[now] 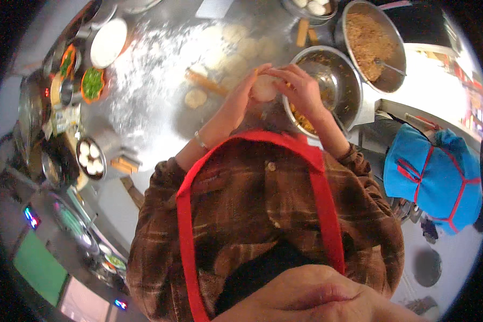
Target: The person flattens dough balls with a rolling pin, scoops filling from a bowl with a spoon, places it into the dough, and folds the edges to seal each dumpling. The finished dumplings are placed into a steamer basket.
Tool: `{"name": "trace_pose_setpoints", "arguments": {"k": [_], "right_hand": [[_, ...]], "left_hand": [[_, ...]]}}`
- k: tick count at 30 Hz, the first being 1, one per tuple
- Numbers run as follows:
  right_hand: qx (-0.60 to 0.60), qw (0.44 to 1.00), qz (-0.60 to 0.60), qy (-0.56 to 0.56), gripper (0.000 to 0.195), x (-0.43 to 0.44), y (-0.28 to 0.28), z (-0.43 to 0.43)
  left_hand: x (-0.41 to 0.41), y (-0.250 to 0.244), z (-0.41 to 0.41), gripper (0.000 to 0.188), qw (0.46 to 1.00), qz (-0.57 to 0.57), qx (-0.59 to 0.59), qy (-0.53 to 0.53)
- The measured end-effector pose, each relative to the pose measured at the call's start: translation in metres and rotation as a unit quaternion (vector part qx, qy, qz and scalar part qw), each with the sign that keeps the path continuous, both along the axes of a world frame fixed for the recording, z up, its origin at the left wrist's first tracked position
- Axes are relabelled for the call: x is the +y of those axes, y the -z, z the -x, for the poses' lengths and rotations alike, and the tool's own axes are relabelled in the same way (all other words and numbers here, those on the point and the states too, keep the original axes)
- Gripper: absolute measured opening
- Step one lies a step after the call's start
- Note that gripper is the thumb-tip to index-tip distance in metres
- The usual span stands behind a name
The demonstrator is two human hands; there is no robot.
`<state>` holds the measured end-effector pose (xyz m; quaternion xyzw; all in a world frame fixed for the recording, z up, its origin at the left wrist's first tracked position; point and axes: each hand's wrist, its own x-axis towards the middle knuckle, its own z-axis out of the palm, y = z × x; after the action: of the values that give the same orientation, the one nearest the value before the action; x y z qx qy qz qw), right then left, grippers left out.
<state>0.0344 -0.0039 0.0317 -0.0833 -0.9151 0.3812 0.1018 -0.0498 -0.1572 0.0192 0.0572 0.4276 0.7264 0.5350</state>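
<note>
A pale, rounded piece of dough [264, 88] sits between my two hands, above the near side of the metal worktop. My left hand [243, 90] cups its left side, while the fingers of my right hand [300, 86] press at its top and right edge. I cannot tell whether filling is inside. Close by on the left lies a wooden rolling pin [206, 82], with a flat dough round [195, 98] nearer to me. More flattened rounds [233, 33] spread out beyond my hands. Under my right hand stands a steel bowl [356, 90] with an orange-brown filling inside.
A large steel basin of brown filling [370, 44] with a spoon stands at the right. Flour [145, 60] covers the left worktop [161, 129]. Orange dishes of chopped greens [92, 83] and a round pan of white buns [91, 159] are farther left. Blue cloth [434, 177] hangs at right.
</note>
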Motion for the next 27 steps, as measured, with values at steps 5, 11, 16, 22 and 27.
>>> {"name": "trace_pose_setpoints", "arguments": {"k": [5,11,16,22,27], "right_hand": [[-0.018,0.997,-0.069,0.009,0.047,0.012,-0.015,0.017],[-0.002,0.998,-0.03,0.048,0.043,0.086,-0.006,0.057],[0.071,0.976,-0.095,0.181,0.042,0.243,0.002,0.12],[0.05,0.943,-0.148,0.295,0.031,0.407,0.033,0.193],[-0.006,0.934,-0.175,0.313,0.039,0.453,0.067,0.229]], "left_hand": [[0.045,0.005,0.023,0.056,0.991,0.017,0.131,0.003],[0.099,0.004,0.065,0.062,0.987,-0.001,0.152,0.044],[0.125,0.116,0.102,0.046,0.817,0.136,0.55,0.105],[0.146,0.147,0.109,0.025,0.57,0.131,0.795,0.158],[0.146,0.144,0.121,0.013,0.564,0.138,0.776,0.247]]}}
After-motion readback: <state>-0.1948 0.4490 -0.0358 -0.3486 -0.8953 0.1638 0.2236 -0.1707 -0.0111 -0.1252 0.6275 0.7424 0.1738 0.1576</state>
